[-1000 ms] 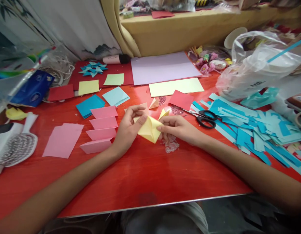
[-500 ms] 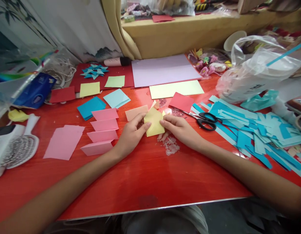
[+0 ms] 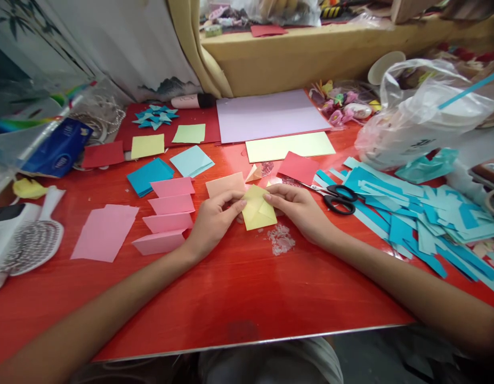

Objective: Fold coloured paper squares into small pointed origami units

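At the middle of the frame in the head view, a small pale-yellow folded paper square (image 3: 259, 210) with creases across its face is held over a glossy red tabletop (image 3: 247, 293). The left hand (image 3: 215, 218) is nearly closed, pinching the square's left edge between thumb and fingers; the right hand (image 3: 298, 210) is likewise nearly closed, pinching its upper right edge. Left of centre stands a column of folded pink paper pieces (image 3: 172, 204). Right of centre lie black-handled metal scissors (image 3: 327, 191), near a red paper square (image 3: 298, 166). Blue and pale turquoise paper strips (image 3: 426, 208) are heaped at the frame's right.
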`<state>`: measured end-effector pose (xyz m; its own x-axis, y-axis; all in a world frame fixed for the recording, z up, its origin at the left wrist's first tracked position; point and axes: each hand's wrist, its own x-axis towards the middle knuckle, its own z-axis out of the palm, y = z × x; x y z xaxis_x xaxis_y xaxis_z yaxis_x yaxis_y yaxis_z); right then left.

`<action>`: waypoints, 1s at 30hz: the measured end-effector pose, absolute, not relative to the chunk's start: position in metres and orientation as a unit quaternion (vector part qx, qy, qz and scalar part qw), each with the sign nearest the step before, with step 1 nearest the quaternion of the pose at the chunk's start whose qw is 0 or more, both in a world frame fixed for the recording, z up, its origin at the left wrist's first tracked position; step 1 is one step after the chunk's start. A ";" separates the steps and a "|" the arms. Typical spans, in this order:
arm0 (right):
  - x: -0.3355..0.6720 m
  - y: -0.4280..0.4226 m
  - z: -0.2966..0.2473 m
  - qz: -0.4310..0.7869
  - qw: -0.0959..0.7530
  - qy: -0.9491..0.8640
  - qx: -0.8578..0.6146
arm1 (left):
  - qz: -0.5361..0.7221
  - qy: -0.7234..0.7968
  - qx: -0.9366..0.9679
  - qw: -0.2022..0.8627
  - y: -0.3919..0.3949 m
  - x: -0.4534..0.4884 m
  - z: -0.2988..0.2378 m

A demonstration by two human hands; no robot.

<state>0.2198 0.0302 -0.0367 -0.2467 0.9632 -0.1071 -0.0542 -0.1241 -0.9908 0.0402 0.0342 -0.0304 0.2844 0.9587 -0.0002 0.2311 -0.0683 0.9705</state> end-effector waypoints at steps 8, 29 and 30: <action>0.221 0.031 -0.040 0.591 0.450 -0.503 -0.442 | 0.416 0.460 0.621 0.480 0.037 0.039 -0.037; 0.220 0.030 -0.038 0.604 0.447 -0.483 -0.450 | 0.364 0.457 0.680 0.443 0.033 0.039 -0.027; 0.220 0.030 -0.038 0.603 0.448 -0.484 -0.449 | 0.362 0.454 0.685 0.441 0.033 0.039 -0.026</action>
